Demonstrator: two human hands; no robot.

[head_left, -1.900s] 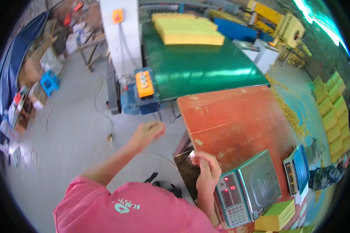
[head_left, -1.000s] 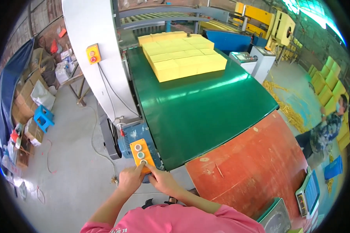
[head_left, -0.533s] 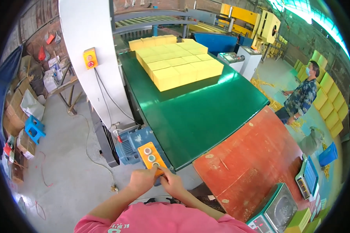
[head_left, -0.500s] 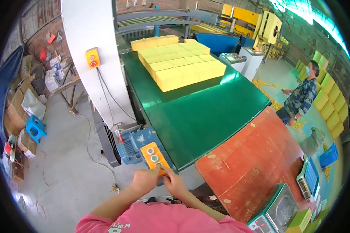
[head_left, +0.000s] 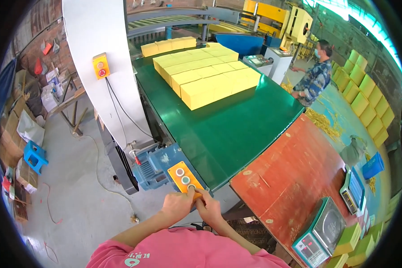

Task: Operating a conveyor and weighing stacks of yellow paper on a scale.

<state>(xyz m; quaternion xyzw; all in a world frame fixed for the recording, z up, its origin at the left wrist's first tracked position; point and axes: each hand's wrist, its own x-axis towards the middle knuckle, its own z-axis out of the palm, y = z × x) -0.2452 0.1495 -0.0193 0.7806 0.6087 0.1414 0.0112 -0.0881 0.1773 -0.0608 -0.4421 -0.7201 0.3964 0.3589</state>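
Observation:
My left hand [head_left: 178, 206] is curled at the near end of a yellow push-button control box [head_left: 177, 170], a finger on the lowest of its three round buttons. Close against it, my right hand [head_left: 209, 207] grips the box's lower right edge, fingers bent; the undersides of both hands are hidden. The box sits beside a blue motor [head_left: 154, 172] at the near left corner of a green conveyor belt [head_left: 210, 129]. Rows of yellow paper blocks [head_left: 210, 76] lie together on the belt, with a separate row [head_left: 169, 45] behind them.
A white post [head_left: 100, 27] carries another yellow button box [head_left: 100, 66]. At right, a red board [head_left: 295, 174] holds two scales [head_left: 319, 234]. A co-worker [head_left: 315, 76] stands beyond the belt near control cabinets [head_left: 279, 67]. A blue stool [head_left: 35, 157] stands left.
The co-worker has moved left toward the control cabinets. The yellow blocks appear slightly nearer to me on the belt. My view has shifted a little; both hands stay on the control box.

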